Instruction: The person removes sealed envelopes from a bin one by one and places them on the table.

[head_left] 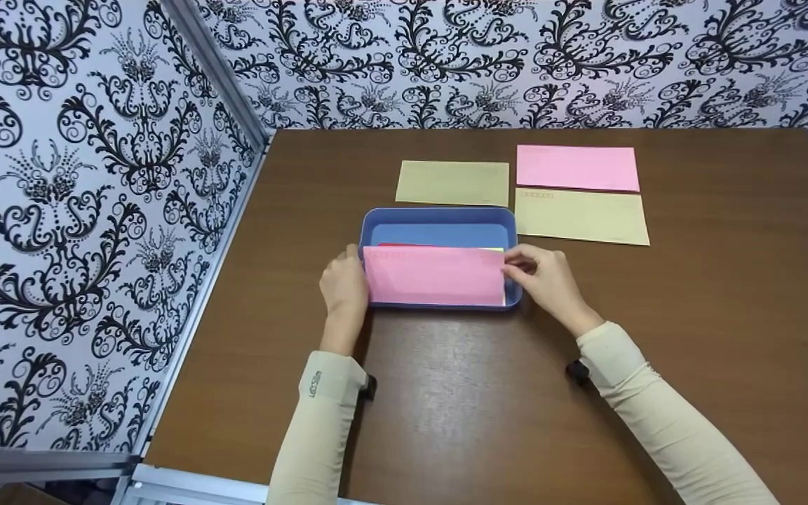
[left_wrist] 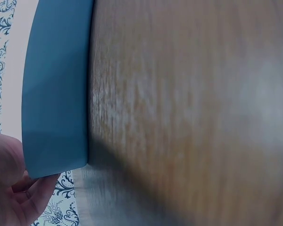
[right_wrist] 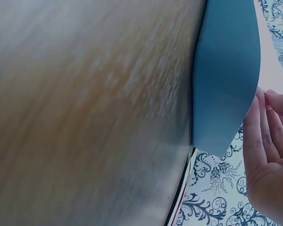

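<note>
I have both hands apart, one at each end of a blue tray [head_left: 446, 233] on the brown desk [head_left: 446, 407]. My right hand [head_left: 551, 277] pinches the right edge of a pink envelope [head_left: 435, 277] between thumb and fingers. My left hand [head_left: 345, 284] is at the tray's left end, fingers bent, beside the envelope's left edge; I cannot tell whether it grips the tray wall, the paper or both. The pink envelope lies across the near half of the tray, and in both wrist views pale paper shows above the tray's wall. A red strip [head_left: 404, 245] peeks out along its far edge, and a thin yellow edge [head_left: 494, 249] shows at its far right corner.

Beyond the tray, on the far side of the desk, a tan envelope [head_left: 452, 182] lies flat. To its right is a second pink envelope [head_left: 576, 168], with a pale yellow envelope [head_left: 581, 216] just on its near side, close by the tray's far right corner. Black-and-white patterned walls [head_left: 481, 56] stand at the far side and left.
</note>
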Available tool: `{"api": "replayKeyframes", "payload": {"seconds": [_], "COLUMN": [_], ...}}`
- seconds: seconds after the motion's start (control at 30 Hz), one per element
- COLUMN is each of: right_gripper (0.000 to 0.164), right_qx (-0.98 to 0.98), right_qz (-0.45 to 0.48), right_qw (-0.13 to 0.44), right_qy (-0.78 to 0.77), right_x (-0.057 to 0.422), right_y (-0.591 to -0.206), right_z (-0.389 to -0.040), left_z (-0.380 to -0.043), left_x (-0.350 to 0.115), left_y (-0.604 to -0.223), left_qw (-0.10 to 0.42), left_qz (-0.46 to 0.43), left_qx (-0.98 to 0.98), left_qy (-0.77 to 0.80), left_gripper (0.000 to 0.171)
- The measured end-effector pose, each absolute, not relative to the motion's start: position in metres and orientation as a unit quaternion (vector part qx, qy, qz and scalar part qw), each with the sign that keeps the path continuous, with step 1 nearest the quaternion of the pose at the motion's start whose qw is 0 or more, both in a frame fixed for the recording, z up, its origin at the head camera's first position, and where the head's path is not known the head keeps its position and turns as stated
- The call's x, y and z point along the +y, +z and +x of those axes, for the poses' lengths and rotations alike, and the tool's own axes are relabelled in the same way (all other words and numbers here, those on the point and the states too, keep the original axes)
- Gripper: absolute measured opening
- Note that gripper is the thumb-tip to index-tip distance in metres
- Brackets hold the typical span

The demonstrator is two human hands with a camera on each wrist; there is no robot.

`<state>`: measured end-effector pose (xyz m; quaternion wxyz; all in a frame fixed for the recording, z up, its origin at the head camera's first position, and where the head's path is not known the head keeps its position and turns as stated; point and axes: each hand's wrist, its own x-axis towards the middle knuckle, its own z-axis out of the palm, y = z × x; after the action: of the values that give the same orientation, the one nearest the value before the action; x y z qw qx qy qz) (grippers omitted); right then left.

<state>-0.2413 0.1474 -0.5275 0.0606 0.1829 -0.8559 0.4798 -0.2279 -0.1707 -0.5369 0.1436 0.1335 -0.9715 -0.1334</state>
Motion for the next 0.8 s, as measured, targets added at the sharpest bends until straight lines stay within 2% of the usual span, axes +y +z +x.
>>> {"api": "replayKeyframes", "payload": {"seconds": [0.23,0.47,0.8], "right_gripper": [0.01,0.014,0.016], "right_qx": [-0.833,-0.822,-0.797], "right_qz": [0.162,0.135,0.115], "right_qw": [0.032,0.001,-0.011], "right_qy": [0.528,0.554,0.593], "right_x": [0.149,0.144,0.15], "right_y": [-0.525,-0.486,-0.484], "right_z": [-0.241,-0.225,-0.228], "left_z": [-0.227,-0.227,-0.227], "left_x": [-0.171,-0.171,-0.171], "left_y": [-0.536,-0.536,-0.538], "left_qw": [0.147,0.145,0.154], "left_qz": [0.131,0.127,0.122], "left_qx": [-0.971,-0.972,-0.972], "left_qy": [-0.138,-0.132,-0.126], "left_gripper": [0.019,0.022,0.019]}}
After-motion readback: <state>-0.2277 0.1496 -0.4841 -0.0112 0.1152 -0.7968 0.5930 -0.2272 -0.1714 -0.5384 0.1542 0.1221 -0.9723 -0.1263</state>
